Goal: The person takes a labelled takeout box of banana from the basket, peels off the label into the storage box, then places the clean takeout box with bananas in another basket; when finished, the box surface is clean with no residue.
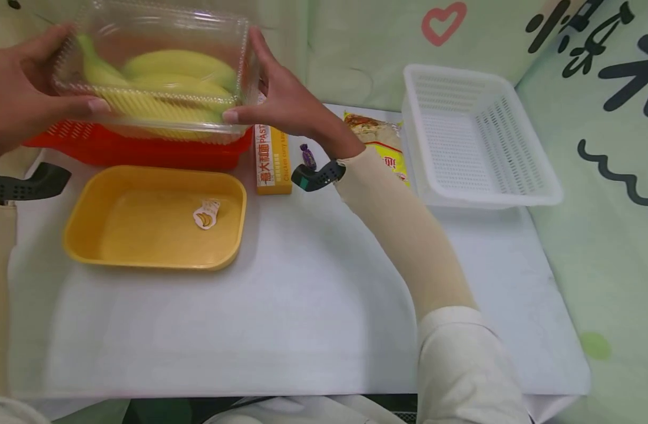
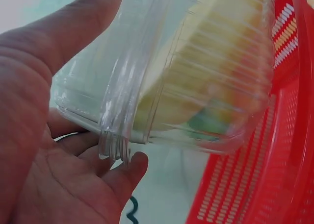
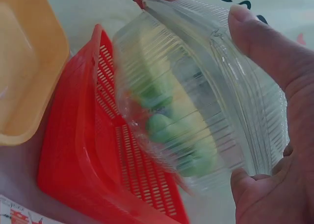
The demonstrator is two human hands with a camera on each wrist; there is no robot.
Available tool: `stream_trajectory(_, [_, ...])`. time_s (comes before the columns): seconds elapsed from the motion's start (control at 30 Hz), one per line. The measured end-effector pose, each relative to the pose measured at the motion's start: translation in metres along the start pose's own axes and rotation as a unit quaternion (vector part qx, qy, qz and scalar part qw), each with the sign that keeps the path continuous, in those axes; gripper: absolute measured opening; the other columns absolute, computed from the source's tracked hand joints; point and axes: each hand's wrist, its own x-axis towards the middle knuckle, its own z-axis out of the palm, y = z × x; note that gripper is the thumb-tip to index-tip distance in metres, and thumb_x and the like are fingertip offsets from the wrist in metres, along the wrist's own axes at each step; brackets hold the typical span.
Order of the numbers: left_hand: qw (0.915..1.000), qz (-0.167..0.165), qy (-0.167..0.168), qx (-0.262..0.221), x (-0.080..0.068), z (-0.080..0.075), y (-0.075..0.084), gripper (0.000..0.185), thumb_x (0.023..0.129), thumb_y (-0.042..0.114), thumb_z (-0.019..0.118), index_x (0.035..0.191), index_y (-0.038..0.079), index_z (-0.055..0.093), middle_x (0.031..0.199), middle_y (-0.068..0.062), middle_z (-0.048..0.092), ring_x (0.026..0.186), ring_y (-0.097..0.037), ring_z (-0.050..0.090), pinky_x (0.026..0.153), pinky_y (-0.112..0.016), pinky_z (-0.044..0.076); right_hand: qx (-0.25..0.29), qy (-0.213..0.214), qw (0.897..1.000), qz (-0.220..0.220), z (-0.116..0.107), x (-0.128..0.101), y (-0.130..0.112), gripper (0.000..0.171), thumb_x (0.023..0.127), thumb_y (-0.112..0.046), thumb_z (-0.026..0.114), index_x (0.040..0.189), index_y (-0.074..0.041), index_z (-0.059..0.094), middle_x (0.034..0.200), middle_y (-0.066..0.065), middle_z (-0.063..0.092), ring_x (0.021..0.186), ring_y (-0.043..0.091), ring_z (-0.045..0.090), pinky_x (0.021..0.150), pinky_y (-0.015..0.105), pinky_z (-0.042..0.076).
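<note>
A clear plastic clamshell box point(image 1: 159, 23) is held up above a red basket point(image 1: 159, 156). Yellow bananas point(image 1: 181, 65) show through its walls, and the right wrist view also reveals rounded green things point(image 3: 164, 128) inside, their kind unclear. My left hand point(image 1: 29, 94) grips the box's left end, thumb on the near side, several fingers beneath the rim in the left wrist view. At the opposite end my right hand point(image 1: 287, 97) holds the box between thumb and fingers. The lid looks closed along the ridged rim point(image 2: 122, 96).
Nearer me stands a yellow tray point(image 1: 138, 235) with a small banana-printed wrapper point(image 1: 206, 214) in it. A pasta box point(image 1: 273, 162), a purple-wrapped sweet point(image 1: 307, 156) and a food packet point(image 1: 382, 138) lie around my right forearm. To the right sits a white basket point(image 1: 446, 171).
</note>
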Motion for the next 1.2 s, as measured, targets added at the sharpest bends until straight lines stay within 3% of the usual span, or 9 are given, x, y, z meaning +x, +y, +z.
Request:
stream_trajectory(0.17, [0.9993, -0.03, 0.021, -0.002, 0.006, -0.008, -0.009, 0.077, 0.088, 0.018, 0.071, 0.149, 0.044, 0.032, 0.146, 0.009, 0.046, 0.112, -0.01, 0.051, 0.101, -0.018, 0.035, 0.02, -0.004, 1.0, 0.023, 0.007, 0.017, 0.006, 0.121, 0.078, -0.014, 0.079, 0.155, -0.02, -0.015, 0.157, 0.002, 0.021, 0.131, 0.011, 0.041, 0.099, 0.02, 0.042])
stream_trajectory(0.27, [0.9985, -0.049, 0.024, 0.0, 0.007, -0.009, -0.014, 0.078, 0.088, 0.019, 0.072, 0.149, 0.047, 0.03, 0.147, 0.01, 0.044, 0.112, -0.012, 0.049, 0.103, -0.021, 0.034, 0.008, -0.01, 0.999, 0.04, 0.012, 0.025, 0.014, 0.119, 0.08, -0.018, 0.078, 0.155, -0.021, -0.015, 0.162, -0.003, 0.009, 0.137, 0.007, 0.032, 0.102, 0.019, 0.038])
stream_trajectory(0.4, [0.9981, -0.06, 0.014, -0.007, 0.013, -0.011, -0.025, 0.081, 0.087, 0.018, 0.074, 0.149, 0.047, 0.03, 0.148, 0.01, 0.043, 0.108, -0.013, 0.05, 0.09, -0.015, 0.043, -0.027, -0.02, 0.998, 0.056, 0.015, 0.033, 0.024, 0.115, 0.083, -0.025, 0.076, 0.155, -0.02, -0.014, 0.161, -0.011, -0.01, 0.14, -0.001, 0.015, 0.106, 0.014, 0.029])
stream_trajectory(0.53, [0.9984, -0.054, -0.002, -0.016, 0.021, -0.01, -0.038, 0.081, 0.085, 0.018, 0.076, 0.149, 0.044, 0.033, 0.145, 0.006, 0.046, 0.104, -0.014, 0.052, 0.074, -0.009, 0.047, -0.011, -0.024, 0.998, 0.064, 0.016, 0.035, 0.032, 0.114, 0.084, -0.024, 0.076, 0.155, -0.022, -0.013, 0.162, -0.006, 0.007, 0.138, 0.004, 0.028, 0.103, 0.016, 0.035])
stream_trajectory(0.6, [0.9973, -0.071, -0.005, 0.017, 0.024, -0.009, -0.042, 0.081, 0.085, 0.025, 0.075, 0.15, 0.045, 0.03, 0.147, 0.007, 0.044, 0.108, -0.016, 0.049, 0.09, -0.018, 0.045, -0.005, -0.025, 0.997, 0.066, 0.019, 0.036, 0.036, 0.115, 0.083, -0.025, 0.077, 0.156, -0.024, -0.012, 0.16, -0.005, 0.015, 0.136, 0.007, 0.033, 0.102, 0.018, 0.038])
stream_trajectory(0.73, [0.991, -0.107, -0.01, 0.08, 0.029, -0.011, -0.048, 0.084, 0.084, 0.035, 0.073, 0.15, 0.049, 0.023, 0.153, 0.013, 0.034, 0.116, -0.02, 0.038, 0.109, -0.035, 0.028, -0.044, -0.029, 0.996, 0.072, 0.027, 0.041, 0.04, 0.115, 0.083, -0.033, 0.076, 0.155, -0.028, -0.013, 0.162, -0.009, 0.0, 0.143, 0.005, 0.016, 0.107, 0.022, 0.032])
stream_trajectory(0.83, [0.9913, -0.109, -0.017, 0.072, 0.033, -0.014, -0.052, 0.084, 0.084, 0.034, 0.074, 0.15, 0.049, 0.023, 0.152, 0.012, 0.036, 0.115, -0.018, 0.04, 0.106, -0.026, 0.03, -0.074, -0.031, 0.994, 0.079, 0.03, 0.042, 0.042, 0.114, 0.084, -0.037, 0.074, 0.154, -0.028, -0.015, 0.159, -0.012, -0.017, 0.143, 0.0, 0.003, 0.111, 0.022, 0.025])
stream_trajectory(1.07, [0.9922, -0.105, -0.016, 0.065, 0.031, -0.014, -0.052, 0.081, 0.085, 0.035, 0.073, 0.15, 0.046, 0.027, 0.148, 0.009, 0.042, 0.113, -0.016, 0.041, 0.101, -0.021, 0.033, -0.088, -0.033, 0.992, 0.083, 0.032, 0.041, 0.043, 0.111, 0.086, -0.04, 0.071, 0.154, -0.024, -0.016, 0.158, -0.01, -0.02, 0.142, -0.001, -0.002, 0.112, 0.018, 0.017])
stream_trajectory(1.2, [0.9926, -0.1, -0.015, 0.067, 0.029, -0.015, -0.05, 0.08, 0.086, 0.034, 0.073, 0.15, 0.045, 0.028, 0.145, 0.008, 0.045, 0.111, -0.018, 0.042, 0.096, -0.016, 0.036, -0.084, -0.029, 0.992, 0.085, 0.032, 0.041, 0.044, 0.111, 0.086, -0.041, 0.071, 0.154, -0.023, -0.014, 0.158, -0.011, -0.018, 0.142, -0.001, -0.002, 0.111, 0.019, 0.019])
